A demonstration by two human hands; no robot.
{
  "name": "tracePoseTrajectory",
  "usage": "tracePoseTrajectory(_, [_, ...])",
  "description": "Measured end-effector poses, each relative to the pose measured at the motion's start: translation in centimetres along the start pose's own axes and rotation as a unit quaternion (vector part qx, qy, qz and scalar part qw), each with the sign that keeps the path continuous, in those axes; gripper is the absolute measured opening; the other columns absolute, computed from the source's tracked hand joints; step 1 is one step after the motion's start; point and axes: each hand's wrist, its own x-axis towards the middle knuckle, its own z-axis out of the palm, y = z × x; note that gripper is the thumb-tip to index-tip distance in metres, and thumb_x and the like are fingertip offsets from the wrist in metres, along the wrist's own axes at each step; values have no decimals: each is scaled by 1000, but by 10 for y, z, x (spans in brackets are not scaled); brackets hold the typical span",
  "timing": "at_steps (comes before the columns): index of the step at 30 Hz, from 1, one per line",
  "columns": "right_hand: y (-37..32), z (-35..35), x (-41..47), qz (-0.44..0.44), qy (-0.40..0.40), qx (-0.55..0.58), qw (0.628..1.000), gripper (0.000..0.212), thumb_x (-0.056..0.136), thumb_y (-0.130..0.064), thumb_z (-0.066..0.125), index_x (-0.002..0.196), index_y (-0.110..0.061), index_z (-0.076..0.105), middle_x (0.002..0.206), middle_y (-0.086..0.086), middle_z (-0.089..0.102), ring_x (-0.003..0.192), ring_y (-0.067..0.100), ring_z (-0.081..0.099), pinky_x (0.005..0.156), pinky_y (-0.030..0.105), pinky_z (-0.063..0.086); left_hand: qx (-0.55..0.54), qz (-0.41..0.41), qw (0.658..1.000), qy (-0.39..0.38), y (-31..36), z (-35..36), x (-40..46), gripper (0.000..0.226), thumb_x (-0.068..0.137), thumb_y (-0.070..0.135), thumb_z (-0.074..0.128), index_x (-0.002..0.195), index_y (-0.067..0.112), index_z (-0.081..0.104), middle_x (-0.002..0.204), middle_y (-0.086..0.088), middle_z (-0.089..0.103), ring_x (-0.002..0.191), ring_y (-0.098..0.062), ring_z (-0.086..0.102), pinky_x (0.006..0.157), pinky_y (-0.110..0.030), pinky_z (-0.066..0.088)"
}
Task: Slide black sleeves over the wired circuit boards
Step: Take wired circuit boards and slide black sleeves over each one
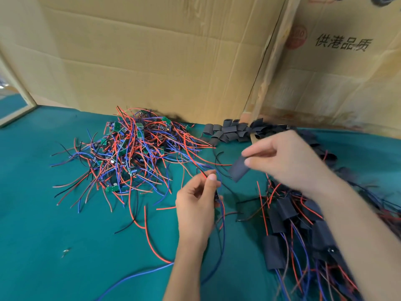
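Right hand point(288, 157) pinches a sleeve point(238, 169) at two o'clock of my left hand point(198, 205), which grips the wires point(219, 181); I'd gather their ends, then thread straight.

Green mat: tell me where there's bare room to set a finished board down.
Bare green mat lies near left, below the pile of unsleeved boards, left of the left hand. Crowded: the loose sleeves by the cardboard and the sleeved boards under the right arm.
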Motion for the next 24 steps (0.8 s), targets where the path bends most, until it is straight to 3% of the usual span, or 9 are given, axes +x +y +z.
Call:
tracePoseTrajectory(3, [0, 33, -16, 0, 2, 99, 995, 20, 77, -5, 82, 90, -20, 82, 81, -5, 79, 77, 5, 74, 83, 29, 59, 6, -1, 1000, -21, -1, -1, 0, 19, 99, 13, 61, 87, 10, 75, 71, 6, 69, 52, -4, 53, 50, -15, 45])
tracePoseTrajectory(5, [2, 45, -21, 4, 18, 185, 983, 20, 77, -1, 82, 88, -17, 80, 79, -1, 78, 69, 11, 71, 73, 31, 58, 33, 13, 999, -30, -2, -3, 0, 18, 98, 13, 63, 85, 11, 76, 61, 7, 62, 50, -3, 50, 50, -14, 42])
tracePoseTrajectory(7, [5, 49, -24, 8, 10, 270, 963, 21, 76, 0, 85, 89, -15, 78, 82, 1, 77, 62, 15, 66, 65, 28, 55, 62, 31, 997, -38, -3, -4, 1, 22, 97, 14, 64, 78, 14, 74, 58, 8, 59, 52, -5, 46, 51, -15, 40])
tracePoseTrajectory(9, [9, 51, -27, 1, -16, 325, 946, 28, 73, 1, 87, 94, -16, 78, 91, 1, 76, 68, 15, 63, 69, 24, 55, 75, 37, 995, -48, -4, -4, 2, 30, 97, 16, 65, 68, 19, 68, 55, 9, 54, 54, -7, 43, 52, -22, 38])
tracePoseTrajectory(12, [12, 57, -31, -4, -26, 349, 937, 40, 69, 0, 89, 101, -20, 77, 101, 8, 76, 74, 16, 63, 79, 25, 56, 80, 27, 994, -63, -3, -3, 2, 35, 98, 18, 65, 64, 27, 66, 55, 14, 51, 57, -8, 40, 56, -27, 38])
tracePoseTrajectory(15, [11, 63, -30, 6, -19, 359, 933, 54, 63, -1, 93, 108, -25, 74, 96, 7, 78, 69, 17, 60, 76, 27, 55, 87, 30, 994, -65, -4, -4, 1, 34, 99, 15, 63, 68, 29, 67, 57, 14, 53, 57, -8, 42, 57, -27, 39])
tracePoseTrajectory(19, [12, 60, -29, -4, 31, 342, 939, 44, 56, -17, 96, 96, -25, 79, 91, 0, 79, 76, 12, 69, 76, 26, 55, 79, 30, 995, -61, -7, -5, 3, 14, 99, 14, 62, 93, 21, 73, 64, -7, 60, 58, -17, 50, 57, -35, 45])
tracePoseTrajectory(21, [12, 54, -27, -17, 61, 349, 935, 39, 59, -12, 96, 93, -23, 79, 90, 0, 80, 77, 9, 70, 72, 19, 54, 83, 27, 994, -61, -9, -4, 1, 14, 100, 15, 61, 99, 21, 73, 67, -2, 68, 57, -13, 57, 54, -28, 50])
tracePoseTrajectory(24, [13, 39, -25, -18, 136, 407, 903, 34, 61, -6, 93, 89, -21, 80, 87, 4, 80, 75, 12, 72, 70, 20, 54, 122, 47, 988, -77, -11, -3, -2, 19, 102, 26, 55, 97, 25, 73, 67, 0, 70, 51, -11, 55, 51, -24, 47])
